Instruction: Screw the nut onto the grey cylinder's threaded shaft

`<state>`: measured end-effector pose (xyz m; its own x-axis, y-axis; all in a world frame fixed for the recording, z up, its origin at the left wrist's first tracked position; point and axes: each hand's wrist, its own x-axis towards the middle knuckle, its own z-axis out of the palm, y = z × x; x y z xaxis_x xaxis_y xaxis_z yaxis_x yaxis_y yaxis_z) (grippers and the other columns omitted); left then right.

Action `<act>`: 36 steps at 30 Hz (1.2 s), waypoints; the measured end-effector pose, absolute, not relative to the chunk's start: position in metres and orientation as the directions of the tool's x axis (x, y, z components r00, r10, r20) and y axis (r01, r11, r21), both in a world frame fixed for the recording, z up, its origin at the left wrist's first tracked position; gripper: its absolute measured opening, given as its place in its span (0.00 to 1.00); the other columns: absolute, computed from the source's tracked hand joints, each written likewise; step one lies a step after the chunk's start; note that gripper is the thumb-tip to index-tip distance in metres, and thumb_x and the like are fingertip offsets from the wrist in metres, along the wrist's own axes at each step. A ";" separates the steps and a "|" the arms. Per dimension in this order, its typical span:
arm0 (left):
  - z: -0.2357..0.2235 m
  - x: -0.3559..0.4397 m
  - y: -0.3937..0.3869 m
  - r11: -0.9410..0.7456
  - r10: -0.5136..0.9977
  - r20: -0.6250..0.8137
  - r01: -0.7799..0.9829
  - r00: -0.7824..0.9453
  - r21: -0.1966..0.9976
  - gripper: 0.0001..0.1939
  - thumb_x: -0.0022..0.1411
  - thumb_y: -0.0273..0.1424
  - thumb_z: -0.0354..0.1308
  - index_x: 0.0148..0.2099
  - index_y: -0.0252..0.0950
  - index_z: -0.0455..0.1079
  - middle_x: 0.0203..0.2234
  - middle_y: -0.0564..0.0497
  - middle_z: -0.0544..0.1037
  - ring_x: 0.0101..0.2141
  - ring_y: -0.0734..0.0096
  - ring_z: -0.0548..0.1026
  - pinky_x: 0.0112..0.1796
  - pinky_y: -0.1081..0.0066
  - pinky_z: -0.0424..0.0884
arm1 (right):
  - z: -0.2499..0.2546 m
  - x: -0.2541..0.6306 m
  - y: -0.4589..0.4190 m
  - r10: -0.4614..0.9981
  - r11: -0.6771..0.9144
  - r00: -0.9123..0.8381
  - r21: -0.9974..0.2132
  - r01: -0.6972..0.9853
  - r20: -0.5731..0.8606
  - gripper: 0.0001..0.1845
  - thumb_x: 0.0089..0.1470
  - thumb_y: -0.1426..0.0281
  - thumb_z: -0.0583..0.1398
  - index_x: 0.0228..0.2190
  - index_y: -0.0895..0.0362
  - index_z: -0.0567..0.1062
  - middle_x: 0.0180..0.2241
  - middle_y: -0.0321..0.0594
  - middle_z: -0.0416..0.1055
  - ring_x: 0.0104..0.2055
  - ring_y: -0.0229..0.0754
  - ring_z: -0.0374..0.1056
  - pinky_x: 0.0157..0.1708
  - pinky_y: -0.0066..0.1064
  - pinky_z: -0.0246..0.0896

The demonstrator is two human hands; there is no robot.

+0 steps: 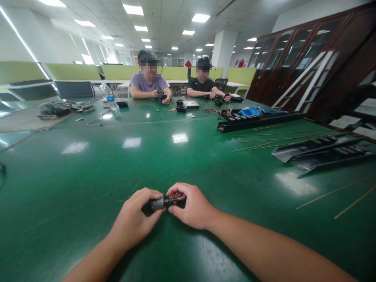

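Gripping one small metal cylinder between two hands, left hand closing round its body, right hand pinching its thin shaft, open green tabletop spreading wide around both.

**Passage around both hands, worktop run 1**
I have open green worktop ahead of my left hand and right hand; thin wooden rods and black rail sections obstruct the right, a water bottle the far left.
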<state>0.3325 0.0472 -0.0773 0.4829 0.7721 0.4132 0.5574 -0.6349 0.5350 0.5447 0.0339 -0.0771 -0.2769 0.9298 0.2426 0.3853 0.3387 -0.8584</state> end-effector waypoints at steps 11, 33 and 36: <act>-0.080 0.332 0.049 -0.652 0.758 0.429 0.558 0.491 0.513 0.11 0.61 0.30 0.62 0.45 0.41 0.68 0.38 0.53 0.78 0.39 0.69 0.77 0.41 0.68 0.73 | -0.075 0.544 0.034 0.928 0.340 -0.278 -0.867 0.364 0.247 0.11 0.46 0.75 0.64 0.36 0.56 0.77 0.32 0.35 0.75 0.32 0.37 0.70 0.35 0.27 0.63; -0.078 0.332 0.047 -0.706 0.708 0.469 0.523 0.528 0.478 0.08 0.62 0.26 0.59 0.44 0.39 0.69 0.39 0.49 0.77 0.40 0.68 0.75 0.43 0.67 0.72 | -0.072 0.544 0.033 0.940 0.305 -0.273 -0.859 0.412 0.203 0.06 0.48 0.71 0.65 0.32 0.57 0.80 0.30 0.36 0.76 0.32 0.38 0.70 0.33 0.28 0.61; -0.077 0.333 0.047 -0.708 0.706 0.473 0.531 0.526 0.466 0.08 0.62 0.26 0.60 0.45 0.39 0.69 0.38 0.50 0.77 0.40 0.68 0.75 0.42 0.67 0.72 | -0.073 0.544 0.034 0.944 0.290 -0.269 -0.865 0.410 0.189 0.07 0.48 0.71 0.66 0.32 0.57 0.80 0.30 0.37 0.77 0.32 0.39 0.70 0.33 0.28 0.61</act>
<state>0.3332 0.0467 -0.0770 0.5263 0.7063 0.4734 0.5308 -0.7079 0.4659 0.5440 0.0335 -0.0726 -0.2692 0.9444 0.1887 0.4102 0.2897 -0.8647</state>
